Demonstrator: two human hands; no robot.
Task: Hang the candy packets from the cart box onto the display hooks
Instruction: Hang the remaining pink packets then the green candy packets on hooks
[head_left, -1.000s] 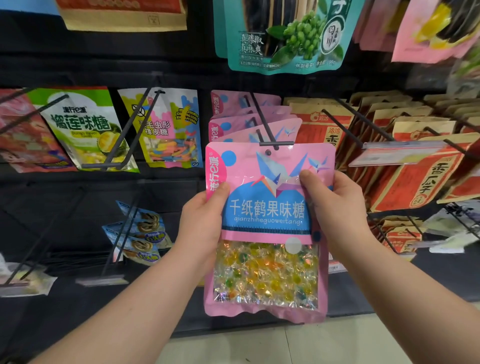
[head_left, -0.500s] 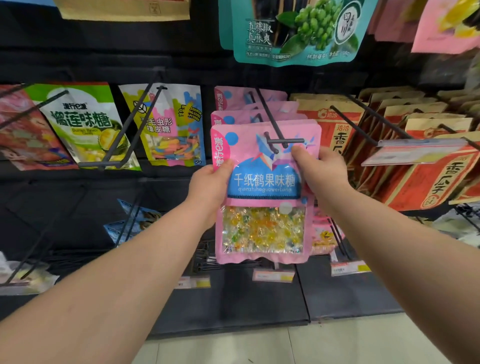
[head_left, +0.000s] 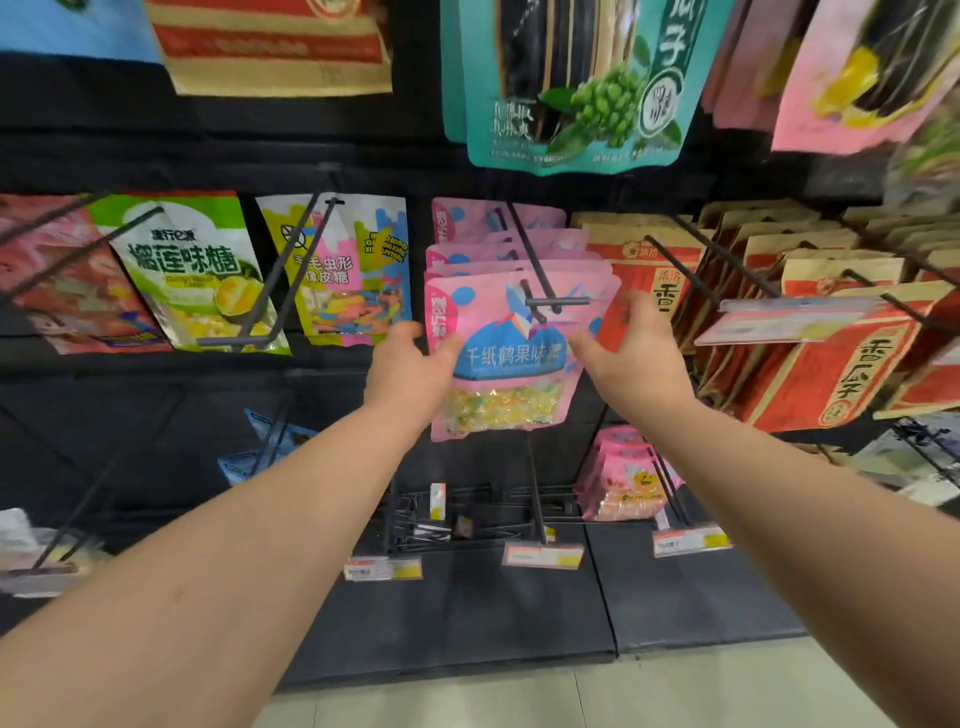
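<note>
The pink candy packet (head_left: 511, 358), with a blue label and a clear window of yellow sweets, hangs at the front of the display hook (head_left: 558, 301), ahead of several identical pink packets (head_left: 498, 244). My left hand (head_left: 410, 374) is at its left edge, fingers spread, thumb resting on the front. At the right edge is my right hand (head_left: 634, 358), fingers loosely apart, thumb touching the front. Neither hand grips the packet. The cart box is out of view.
Green durian candy packets (head_left: 182, 265) and gummy worm packets (head_left: 337, 270) hang to the left, red seed bags (head_left: 831, 364) to the right. A teal bag (head_left: 566, 83) hangs above. Below are bare hooks with price tags (head_left: 540, 556) and small pink packets (head_left: 623, 483).
The pink packet went up from in front of the hook, onto it, and back against the others. Both hands have loosened their grip on its edges.
</note>
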